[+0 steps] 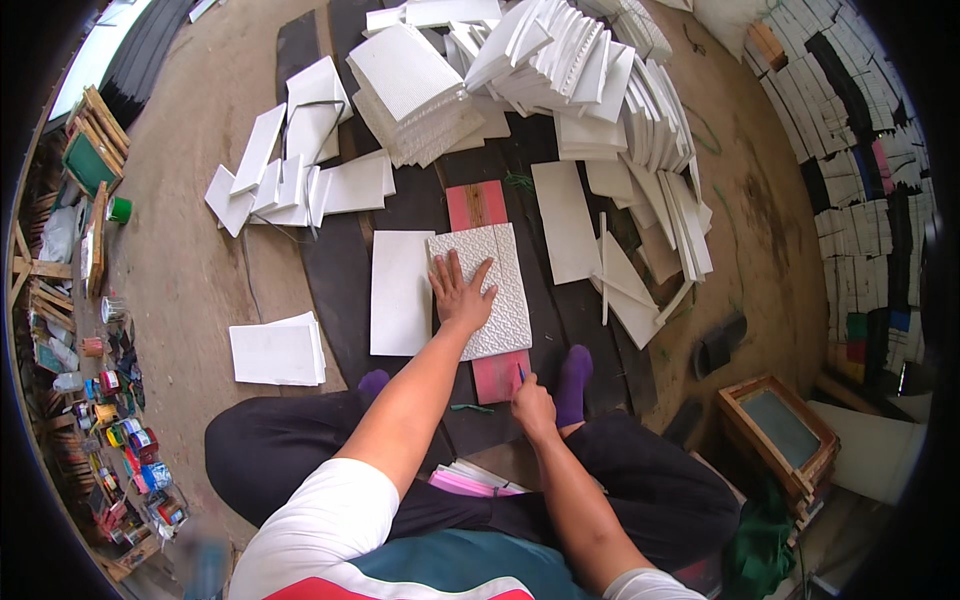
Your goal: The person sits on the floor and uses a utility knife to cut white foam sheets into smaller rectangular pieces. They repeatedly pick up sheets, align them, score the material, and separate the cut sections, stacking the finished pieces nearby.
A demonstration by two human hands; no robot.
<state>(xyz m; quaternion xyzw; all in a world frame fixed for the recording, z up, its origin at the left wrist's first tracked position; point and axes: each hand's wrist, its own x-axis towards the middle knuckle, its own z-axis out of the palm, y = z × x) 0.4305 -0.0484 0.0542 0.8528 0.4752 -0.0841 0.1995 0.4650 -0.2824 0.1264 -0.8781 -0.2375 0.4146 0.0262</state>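
My left hand (pixel 464 297) lies flat, fingers spread, on a white embossed sheet (pixel 507 322). That sheet rests across a long red board (pixel 492 378), whose two ends show beyond it. Against the sheet's left side lies a plain white panel (pixel 399 300), partly under it. My right hand (pixel 534 407) is closed around a slim blue tool (pixel 521 373), mostly hidden by the fingers. Its pointed tip sits over the red board's near end, just below the sheet's lower edge. Whether it is a cutter or a pen cannot be made out.
Piles of white sheets (pixel 420 90) cover the far side, with more leaning at the left (pixel 300 185) and right (pixel 565 222). A small white stack (pixel 277 352) lies at left. Paint cans (pixel 130 440) line the left wall; a wooden frame (pixel 780 430) stands at right.
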